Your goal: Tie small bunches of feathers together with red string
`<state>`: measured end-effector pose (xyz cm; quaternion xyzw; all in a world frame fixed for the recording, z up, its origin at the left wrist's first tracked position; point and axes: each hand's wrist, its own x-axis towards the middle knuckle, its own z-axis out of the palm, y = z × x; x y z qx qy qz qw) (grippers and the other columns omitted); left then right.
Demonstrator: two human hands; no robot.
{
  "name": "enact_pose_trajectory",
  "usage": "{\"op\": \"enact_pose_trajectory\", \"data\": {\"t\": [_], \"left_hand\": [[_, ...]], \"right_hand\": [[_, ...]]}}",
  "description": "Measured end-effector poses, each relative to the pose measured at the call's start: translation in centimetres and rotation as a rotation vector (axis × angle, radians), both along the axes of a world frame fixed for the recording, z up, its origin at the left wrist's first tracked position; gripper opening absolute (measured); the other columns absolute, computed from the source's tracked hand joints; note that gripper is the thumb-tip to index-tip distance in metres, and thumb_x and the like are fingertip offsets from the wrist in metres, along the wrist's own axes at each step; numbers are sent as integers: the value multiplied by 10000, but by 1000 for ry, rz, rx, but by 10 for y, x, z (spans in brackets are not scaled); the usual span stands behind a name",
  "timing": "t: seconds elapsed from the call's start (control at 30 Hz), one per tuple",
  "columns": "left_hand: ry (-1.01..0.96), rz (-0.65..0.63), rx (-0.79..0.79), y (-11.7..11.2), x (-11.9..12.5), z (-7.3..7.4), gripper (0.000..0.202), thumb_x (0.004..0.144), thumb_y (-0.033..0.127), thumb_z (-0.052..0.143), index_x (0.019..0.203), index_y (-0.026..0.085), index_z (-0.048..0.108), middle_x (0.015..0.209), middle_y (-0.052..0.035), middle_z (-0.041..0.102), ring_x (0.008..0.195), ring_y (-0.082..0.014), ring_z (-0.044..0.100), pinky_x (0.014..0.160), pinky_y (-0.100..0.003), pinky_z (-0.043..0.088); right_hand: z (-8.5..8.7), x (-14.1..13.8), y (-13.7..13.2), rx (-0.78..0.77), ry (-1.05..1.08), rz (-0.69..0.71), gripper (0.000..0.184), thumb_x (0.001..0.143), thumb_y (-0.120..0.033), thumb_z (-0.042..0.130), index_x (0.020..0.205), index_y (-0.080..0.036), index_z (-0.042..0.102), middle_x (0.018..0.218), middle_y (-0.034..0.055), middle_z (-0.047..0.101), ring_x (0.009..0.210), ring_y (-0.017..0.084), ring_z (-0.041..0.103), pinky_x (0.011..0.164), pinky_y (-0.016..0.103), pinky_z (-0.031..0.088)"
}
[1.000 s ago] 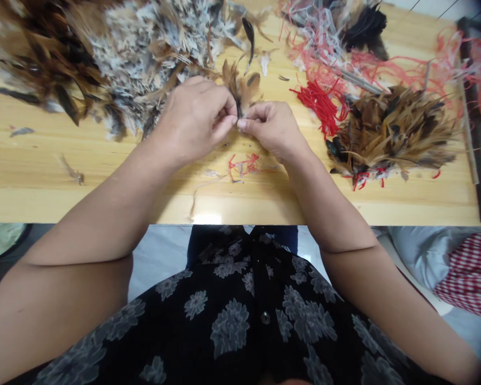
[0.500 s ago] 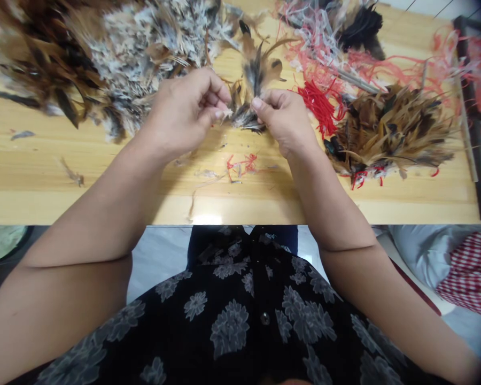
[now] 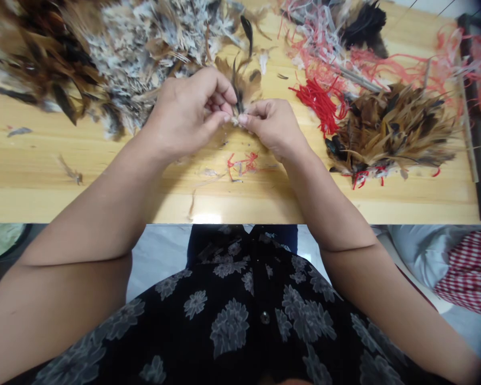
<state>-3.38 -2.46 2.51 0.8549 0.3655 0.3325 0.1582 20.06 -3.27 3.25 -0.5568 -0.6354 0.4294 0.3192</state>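
Above the middle of the wooden table, my left hand and my right hand meet almost fingertip to fingertip. Between them stands a small bunch of brown and black feathers, its tips pointing away from me. My left thumb and fingers pinch the pale base of the feathers. The right thumb and forefinger close on the same base from the other side. The quill ends are mostly hidden by the fingertips. Just behind my left hand lies a large heap of grey-white feathers.
Brown feathers are heaped at the far left. To the right lie red strings, a tied pile of brown feathers, pink and white strands and black feathers. Red thread scraps lie near me; a dark frame edges the right.
My right hand has moved left and slightly down, bringing its feathers to my left fingertips. Both hands now pinch at one spot, where before there was a gap.
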Motion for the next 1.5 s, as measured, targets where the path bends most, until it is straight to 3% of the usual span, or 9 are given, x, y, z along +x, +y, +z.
{"op": "enact_pose_trajectory", "data": {"t": [0.23,0.57,0.67,0.77,0.97,1.13,1.3,1.37,1.5], "left_hand": [[10,-10,85,-1,1,-1,334,1007,289,612,1309,236,745,1126,-47,908,1000,-232,915,975,-377,742],[-5,73,107,-6,6,0,355,1040,283,636,1376,269,748,1221,-52,899,1088,-259,914,1062,-448,759],[-65,148,132,0,1,-2,362,1042,327,698,1395,284,769,1274,-81,896,1070,-276,893,988,-471,767],[-135,224,33,7,-3,-4,251,1058,412,750,1290,322,778,1286,-88,914,1101,-292,899,1011,-508,785],[-299,184,-184,13,-3,-6,290,992,589,837,1090,341,722,1238,-85,931,1091,-312,894,1052,-538,794],[-23,168,-54,17,-13,-8,396,1023,602,695,1129,257,858,1118,-106,893,965,-296,833,961,-503,740],[214,35,51,23,-24,-15,248,982,465,715,1077,370,925,1020,-75,828,1029,-345,783,1133,-555,733],[284,-14,29,25,-24,-18,233,964,372,721,1090,360,916,1007,-64,827,1031,-342,786,1114,-525,740],[397,-32,30,27,-22,-23,205,971,229,679,1000,339,850,938,-52,767,957,-323,765,954,-472,711]], "right_hand": [[4,-3,-3,-32,2,8,434,1082,-106,838,727,-223,617,746,-45,488,750,124,400,766,329,367],[1,0,-4,7,-27,19,447,1091,-182,867,739,-241,597,737,-35,472,783,150,438,770,328,407],[2,3,-2,10,-29,-13,461,1130,-226,859,756,-250,590,767,-24,511,794,160,455,793,337,436],[5,7,3,10,5,-69,501,1165,-272,872,770,-264,564,792,-14,539,798,173,466,814,342,479],[17,13,14,-51,121,-211,571,1256,-268,754,752,-284,487,776,-17,505,708,169,349,754,353,468],[18,18,16,-19,155,-237,579,1262,-260,716,760,-302,430,754,-20,424,697,169,248,637,344,308],[-1,24,25,28,78,-171,544,1232,-463,806,832,-307,473,770,-15,464,701,187,264,657,359,356],[-4,23,26,34,70,-150,528,1229,-508,815,853,-309,503,783,-17,477,704,188,270,677,360,380],[10,12,16,-34,103,-194,542,1276,-291,717,797,-300,463,794,-17,468,705,182,275,715,364,383]]}}
